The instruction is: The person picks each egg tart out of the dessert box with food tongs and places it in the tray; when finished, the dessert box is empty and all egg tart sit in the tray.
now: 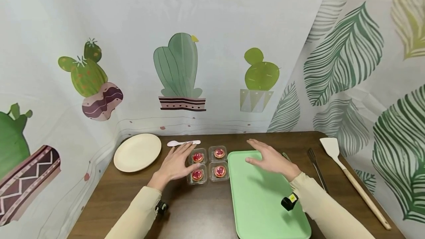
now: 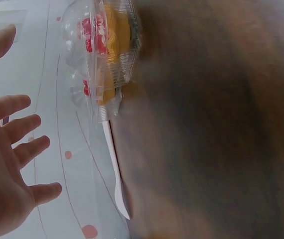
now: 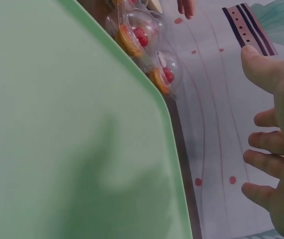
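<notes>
While both hands hover with nothing in them, the left hand (image 1: 177,161) has its thumb and fingers spread wide, and the right hand (image 1: 270,159) likewise holds its thumb well away from its fingers. Nearest the left hand are four clear boxes (image 1: 219,179), set two by two, each with a red-topped tart (image 1: 219,171) inside; in the head view the hand partly overlaps the left pair, but the left wrist view shows its fingers apart from them. The right hand is above the green tray (image 1: 265,217), and a shadow falls on the tray's surface. The tray lies just right of the boxes.

Behind the boxes is a pale spoon (image 1: 173,143), its middle covered by the left fingertips in the head view. Farther left sits a cream plate (image 1: 137,152). Right of the tray lie a dark utensil (image 1: 318,170), partly hidden by the right sleeve (image 1: 318,202), and a long-handled spatula (image 1: 356,183). All rest on a brown table (image 1: 196,213), before a cactus-print cloth (image 1: 220,65).
</notes>
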The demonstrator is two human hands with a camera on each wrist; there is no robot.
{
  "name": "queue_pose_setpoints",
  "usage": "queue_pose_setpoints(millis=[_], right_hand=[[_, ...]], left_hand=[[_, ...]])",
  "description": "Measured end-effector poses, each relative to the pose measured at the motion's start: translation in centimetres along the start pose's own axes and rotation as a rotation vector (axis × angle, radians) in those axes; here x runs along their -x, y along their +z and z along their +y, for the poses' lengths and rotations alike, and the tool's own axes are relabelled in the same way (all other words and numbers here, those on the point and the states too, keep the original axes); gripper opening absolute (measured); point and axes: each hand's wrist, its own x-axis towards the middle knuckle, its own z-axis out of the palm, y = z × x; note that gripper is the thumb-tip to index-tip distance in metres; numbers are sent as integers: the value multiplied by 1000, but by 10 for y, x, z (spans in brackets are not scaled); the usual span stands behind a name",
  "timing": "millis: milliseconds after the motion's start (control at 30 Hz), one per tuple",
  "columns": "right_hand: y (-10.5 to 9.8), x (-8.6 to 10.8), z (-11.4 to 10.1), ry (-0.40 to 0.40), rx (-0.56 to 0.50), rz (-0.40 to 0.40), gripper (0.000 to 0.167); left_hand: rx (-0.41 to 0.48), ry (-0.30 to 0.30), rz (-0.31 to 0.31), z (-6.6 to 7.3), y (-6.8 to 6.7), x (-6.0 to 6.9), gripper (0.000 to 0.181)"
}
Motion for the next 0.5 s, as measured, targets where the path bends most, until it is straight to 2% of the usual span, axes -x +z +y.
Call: queue_pose_setpoints(millis=[300,500], right_hand=[[13,-21,3,-27,-13,-12,78],[19,-32,3,2,-40,-45,76]], left_hand=[[4,33,-43,5,4,-19,83],[-15,48,-62,8,6,-29,83]])
